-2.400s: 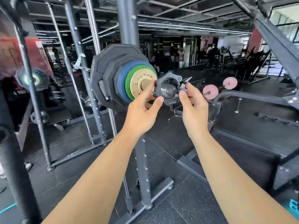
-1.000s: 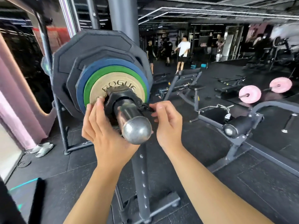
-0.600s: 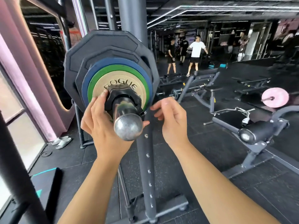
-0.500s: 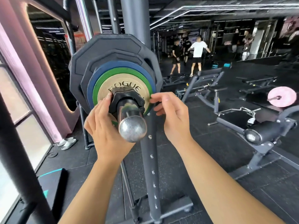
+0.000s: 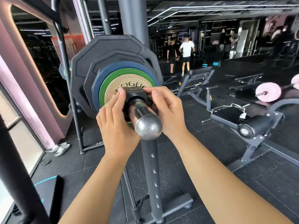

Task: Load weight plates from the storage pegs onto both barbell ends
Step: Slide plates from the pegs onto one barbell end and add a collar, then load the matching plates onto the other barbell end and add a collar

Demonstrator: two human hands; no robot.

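So this end of the bar looked pretty much loaded. The stack of plates (image 5: pixel 97 54) was sitting on the sleeve (image 5: pixel 139 110) in the rack: two big black ones at the back, then a blue, a green, and a tan plate (image 5: pixel 111 91) in front. A black collar (image 5: pixel 137 96) was on the sleeve, pushed up against that tan plate or very nearly.

Both hands were on the collar. The left grip (image 5: pixel 116 125) was cupped round its left side, fingers reaching up along it, and the right grip (image 5: pixel 168 110) had the right side, thumb up on top and fingers curled round the edge. Neither was holding anything else.

The thing that mattered: the sleeve ran straight out from the plates toward the camera, knob end (image 5: pixel 148 126) nearest, so the collar could only slide along that line, in toward the plates or back out. It sat right between the two grips, no reach needed. My guess was it just needed locking down. I couldn't make out the lever though, so no idea which hand had it.
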